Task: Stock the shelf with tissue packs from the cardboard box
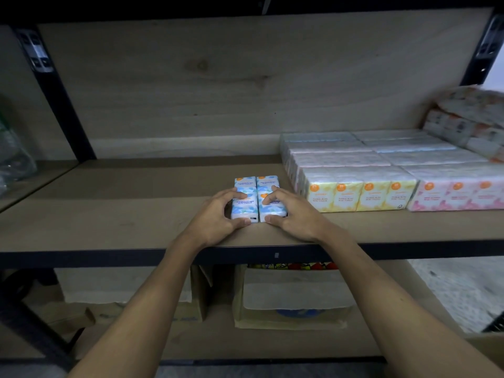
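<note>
Several blue-and-white mini tissue packs (256, 184) lie flat in two columns on the wooden shelf (122, 214), near its front edge. My left hand (215, 219) grips the front left pack, thumb at its near end and fingers over its top. My right hand (294, 214) holds the front right pack the same way. To the right stand rows of yellow tissue packs (360, 196) and pink tissue packs (455, 196), with more rows behind them. The cardboard box of the task cannot be told apart from those below.
Black metal uprights (54, 91) frame the shelf. A clear plastic bag (13, 156) sits on the neighbouring shelf at left. Floral wrapped bundles (469, 124) are piled at the back right. Cardboard boxes (291, 298) stand on the lower shelf.
</note>
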Demonstrator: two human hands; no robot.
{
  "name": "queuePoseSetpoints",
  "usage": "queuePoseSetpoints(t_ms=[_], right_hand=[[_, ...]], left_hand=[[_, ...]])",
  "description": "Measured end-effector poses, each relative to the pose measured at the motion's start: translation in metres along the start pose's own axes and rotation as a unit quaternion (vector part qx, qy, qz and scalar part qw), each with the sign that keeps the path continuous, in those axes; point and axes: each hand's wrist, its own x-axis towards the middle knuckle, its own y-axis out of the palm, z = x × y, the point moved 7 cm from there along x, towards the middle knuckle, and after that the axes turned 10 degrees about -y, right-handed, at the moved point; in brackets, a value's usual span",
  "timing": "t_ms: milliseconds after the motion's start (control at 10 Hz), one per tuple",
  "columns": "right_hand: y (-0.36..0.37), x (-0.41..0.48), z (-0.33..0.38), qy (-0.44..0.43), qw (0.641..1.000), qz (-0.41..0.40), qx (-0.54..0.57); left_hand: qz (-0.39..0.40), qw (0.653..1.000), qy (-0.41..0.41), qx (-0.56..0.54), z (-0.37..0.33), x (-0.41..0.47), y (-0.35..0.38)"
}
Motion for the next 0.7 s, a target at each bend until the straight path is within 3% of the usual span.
queuePoseSetpoints(t_ms=[500,700], right_hand=[[-0.001,-0.004,0.004,0.004,1.0,0.0,-0.01],[-0.008,-0.021,0.012,0.002,0.999,-0.038,0.009]], left_hand=[[-0.007,1.0,0.003,0.004,-0.004,-0.004,-0.001],[-0.034,0.998,0.002,-0.051,-0.01,-0.017,-0.008]])
